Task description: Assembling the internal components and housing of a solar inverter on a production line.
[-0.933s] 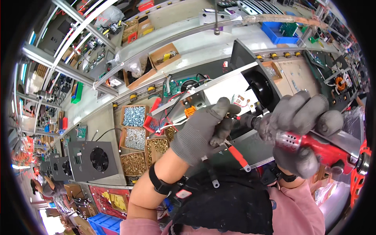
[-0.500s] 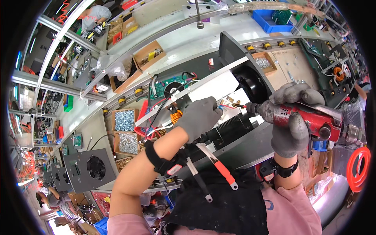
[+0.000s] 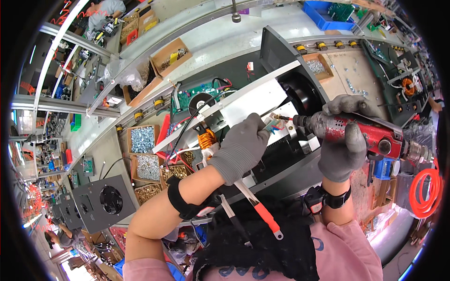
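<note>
My right hand [image 3: 344, 157], in a grey glove, wraps round a red power screwdriver [image 3: 375, 139] held level, bit pointing left. Its tip meets small brass-coloured parts [image 3: 282, 117] inside a dark metal chassis [image 3: 280, 50]. Close to that tip, my gloved left hand [image 3: 241, 147] is closed with its fingertips together beside a small pale part [image 3: 273, 125] with blue and red wires. Whatever the left fingers pinch is hidden beneath them. Around the hands are a white panel [image 3: 253, 104], a black round fan [image 3: 300, 91] and a coil wound in orange wire [image 3: 206, 139].
Open boxes of screws [image 3: 142, 139] stand left of the chassis, and another screw box [image 3: 316, 67] lies beyond it. A second partly built unit [image 3: 405, 86] is at right, above a coiled red hose [image 3: 425, 194]. Two cables with lugs [image 3: 267, 218] hang over the chassis's near edge.
The driver and right hand have shifted slightly left and down, still gripping. My left hand has moved slightly right, its fingertips staying by the bit. The whole view has shifted a little.
</note>
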Motion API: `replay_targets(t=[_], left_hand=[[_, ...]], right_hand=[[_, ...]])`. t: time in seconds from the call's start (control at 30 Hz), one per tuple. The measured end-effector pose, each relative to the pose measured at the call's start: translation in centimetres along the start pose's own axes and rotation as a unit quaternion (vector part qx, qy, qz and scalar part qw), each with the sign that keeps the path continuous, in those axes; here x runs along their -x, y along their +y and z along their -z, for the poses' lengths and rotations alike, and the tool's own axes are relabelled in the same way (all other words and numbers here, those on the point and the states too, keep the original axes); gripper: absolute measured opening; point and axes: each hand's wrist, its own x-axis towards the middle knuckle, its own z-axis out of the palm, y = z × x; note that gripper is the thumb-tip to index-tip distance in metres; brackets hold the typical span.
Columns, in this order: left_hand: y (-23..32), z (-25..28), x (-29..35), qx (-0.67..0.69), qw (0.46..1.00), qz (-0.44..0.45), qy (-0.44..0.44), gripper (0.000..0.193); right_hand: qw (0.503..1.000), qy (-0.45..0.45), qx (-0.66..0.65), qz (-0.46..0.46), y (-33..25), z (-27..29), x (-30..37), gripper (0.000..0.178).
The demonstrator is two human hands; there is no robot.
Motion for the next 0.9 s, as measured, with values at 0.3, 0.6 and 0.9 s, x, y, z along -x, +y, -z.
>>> replay_targets(t=[0.3, 0.6, 0.9], left_hand=[[0.6, 1.4, 0.4, 0.235, 0.935, 0.218, -0.151, 0.023], [3.6, 6.3, 3.8, -0.097, 0.953, -0.255, -0.134, 0.024], [0.8, 7.1, 4.4, 0.045, 0.969, -0.231, 0.074, 0.032]], right_hand=[[0.999, 0.024, 0.011, -0.018, 1.9, -0.1, 1.4, 0.039], [0.998, 0.018, 0.018, -0.062, 1.9, -0.8, 2.0, 0.040], [0.999, -0.012, 0.028, -0.022, 2.5, -0.9, 1.9, 0.037]])
